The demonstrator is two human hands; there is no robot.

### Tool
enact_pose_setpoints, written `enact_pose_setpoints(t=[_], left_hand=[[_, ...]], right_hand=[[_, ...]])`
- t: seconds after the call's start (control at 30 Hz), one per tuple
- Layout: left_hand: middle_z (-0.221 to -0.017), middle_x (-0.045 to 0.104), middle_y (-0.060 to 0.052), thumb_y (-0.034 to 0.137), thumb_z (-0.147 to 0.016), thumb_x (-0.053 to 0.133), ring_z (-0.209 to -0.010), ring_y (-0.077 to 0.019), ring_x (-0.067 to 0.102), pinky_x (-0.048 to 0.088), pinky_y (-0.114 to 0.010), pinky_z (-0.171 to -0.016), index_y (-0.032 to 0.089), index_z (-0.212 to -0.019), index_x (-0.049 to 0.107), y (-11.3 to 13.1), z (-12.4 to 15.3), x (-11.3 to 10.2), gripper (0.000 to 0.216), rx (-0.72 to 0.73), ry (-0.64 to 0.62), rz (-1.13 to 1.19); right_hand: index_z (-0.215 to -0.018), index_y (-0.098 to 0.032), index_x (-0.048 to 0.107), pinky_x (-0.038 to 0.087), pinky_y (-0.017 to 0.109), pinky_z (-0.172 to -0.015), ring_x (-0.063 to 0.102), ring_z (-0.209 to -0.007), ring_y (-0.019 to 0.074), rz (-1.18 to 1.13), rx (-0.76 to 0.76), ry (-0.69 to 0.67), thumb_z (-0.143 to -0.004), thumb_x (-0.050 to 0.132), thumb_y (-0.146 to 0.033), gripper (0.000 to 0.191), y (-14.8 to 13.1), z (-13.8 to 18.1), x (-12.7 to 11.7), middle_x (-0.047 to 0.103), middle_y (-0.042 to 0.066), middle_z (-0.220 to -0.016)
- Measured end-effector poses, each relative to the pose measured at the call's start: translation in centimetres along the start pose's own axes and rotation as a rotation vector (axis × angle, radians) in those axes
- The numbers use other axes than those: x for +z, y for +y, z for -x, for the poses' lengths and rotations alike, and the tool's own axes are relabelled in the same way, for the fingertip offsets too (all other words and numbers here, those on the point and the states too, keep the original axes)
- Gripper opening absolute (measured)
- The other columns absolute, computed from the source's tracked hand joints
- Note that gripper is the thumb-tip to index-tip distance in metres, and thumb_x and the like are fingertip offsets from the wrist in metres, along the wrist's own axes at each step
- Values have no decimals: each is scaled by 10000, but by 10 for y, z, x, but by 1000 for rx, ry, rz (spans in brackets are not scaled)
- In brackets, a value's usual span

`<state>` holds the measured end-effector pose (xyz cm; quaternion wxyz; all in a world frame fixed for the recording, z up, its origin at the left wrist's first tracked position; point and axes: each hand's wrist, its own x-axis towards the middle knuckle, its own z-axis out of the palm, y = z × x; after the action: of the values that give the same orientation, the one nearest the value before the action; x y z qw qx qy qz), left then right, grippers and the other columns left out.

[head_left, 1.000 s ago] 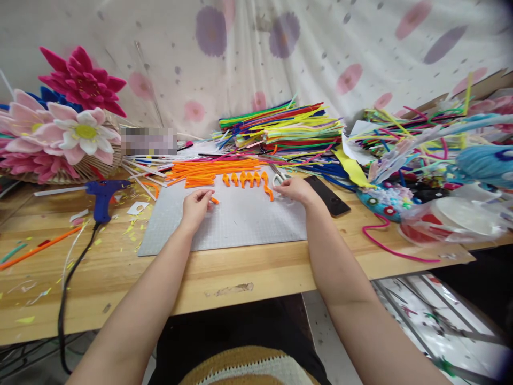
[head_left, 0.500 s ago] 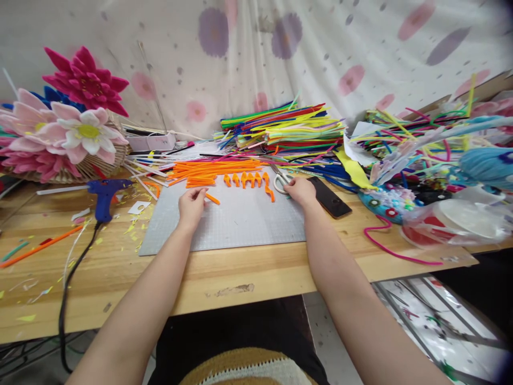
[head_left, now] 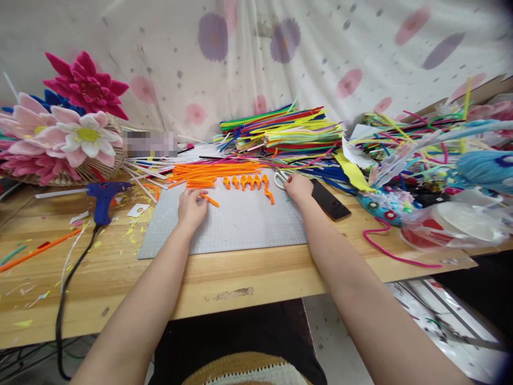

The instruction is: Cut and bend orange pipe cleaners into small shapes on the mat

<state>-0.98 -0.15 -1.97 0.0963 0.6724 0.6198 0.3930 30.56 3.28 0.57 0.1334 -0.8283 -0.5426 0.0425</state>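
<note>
My left hand [head_left: 191, 207] rests on the grey cutting mat [head_left: 240, 224], fingers pinched on a short orange pipe cleaner piece [head_left: 210, 200]. My right hand [head_left: 297, 188] sits at the mat's far right corner, fingers curled around the handles of white scissors [head_left: 280, 178]. Between the hands lies a row of several folded orange pieces [head_left: 245, 182], and behind them a loose pile of long orange pipe cleaners [head_left: 212, 172].
A blue glue gun [head_left: 105, 195] with a black cord lies at the left. Large pink fabric flowers [head_left: 60, 133] stand at far left. Stacks of coloured pipe cleaners [head_left: 280, 131] fill the back. A black phone [head_left: 330, 199] lies beside my right hand, with craft clutter further right.
My right hand has moved back from the mat to the scissors. My left hand has shifted slightly with the orange piece.
</note>
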Motion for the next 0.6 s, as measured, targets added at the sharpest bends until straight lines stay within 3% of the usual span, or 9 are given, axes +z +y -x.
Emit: enact_pose_setpoints(t=[0.13,0.37,0.5,0.6], left_hand=[[-965,592,-78,202,-706,580,-997,-257,506,387,-383,-910,210,-819,664,7,4,1,141,105,-153,-99],[-931,591,-78,217,-728,573,-983,-255,502,388,-379,-892,203,-755,630,5,2,0,64,135,-162,-140],[-929,593,-82,205,-753,535,-981,-257,503,391,-379,-878,210,-762,618,6,2,2,83,158,-156,-160],[-917,598,-89,260,-765,536,-969,-265,510,395,-389,-862,209,-741,605,8,2,2,89,134,-149,-155]], right_hand=[[-918,-176,638,412,301,-731,606,-922,215,-11,23,36,-787,452,-208,230,0,-9,4,669,122,-944],[-1017,-209,569,399,300,-740,587,-927,216,-185,33,111,-824,455,-336,258,-12,12,3,655,94,-978],[-996,-208,571,385,278,-724,585,-869,193,-287,-156,126,-828,432,-309,240,-41,39,-13,662,61,-884],[-957,-206,592,386,254,-695,584,-817,166,-358,-361,-12,-809,446,-286,222,-71,60,-11,659,43,-867]])
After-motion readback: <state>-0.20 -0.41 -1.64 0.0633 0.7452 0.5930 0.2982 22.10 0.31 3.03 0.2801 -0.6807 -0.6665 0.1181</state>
